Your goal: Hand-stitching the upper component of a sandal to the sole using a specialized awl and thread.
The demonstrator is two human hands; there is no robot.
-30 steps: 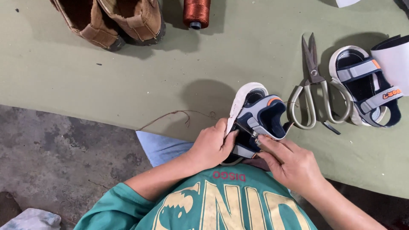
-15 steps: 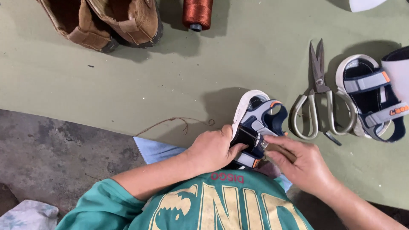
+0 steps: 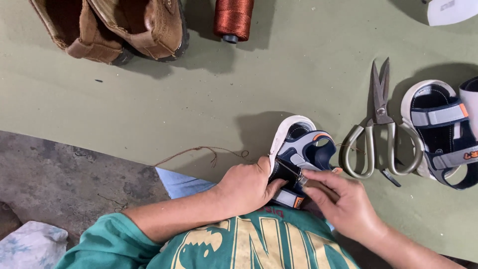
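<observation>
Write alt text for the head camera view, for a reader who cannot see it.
A person's left hand steadies a small navy and white sandal at the edge of a green table while the right hand works a thin tool into it. Scissors and a matching sandal lie to the right; brown shoes and a thread spool sit at the far edge.

The sandal (image 3: pixel 298 149) has matt navy and grey cloth straps and a smooth white rubbery sole edge. The scissors (image 3: pixel 379 124) are dull grey metal with smooth looped handles. The worktop (image 3: pixel 279 79) is matt olive green, slightly scuffed. The brown shoes (image 3: pixel 114 25) look like rough, worn leather. The spool (image 3: pixel 233 17) carries glossy copper-coloured thread. The floor (image 3: pixel 55 169) is rough grey concrete.
</observation>
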